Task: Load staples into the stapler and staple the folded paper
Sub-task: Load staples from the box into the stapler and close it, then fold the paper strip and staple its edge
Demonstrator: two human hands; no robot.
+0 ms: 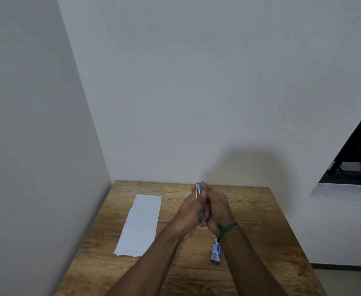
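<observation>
A small blue and silver stapler [198, 190] is held upright above the wooden table [260, 221], pressed between both my hands. My left hand [189, 212] wraps its left side and my right hand [217, 205] closes on its right side; only the stapler's top tip and a thin edge show. A folded white paper [140, 225] lies flat on the table to the left of my hands. A small staple box [216, 252] lies on the table below my right wrist, which wears a green bracelet.
White walls stand close behind the table and along its left side, meeting in a corner at the table's far left. A dark window opening [354, 159] is at the right. The table's right edge drops to a pale floor.
</observation>
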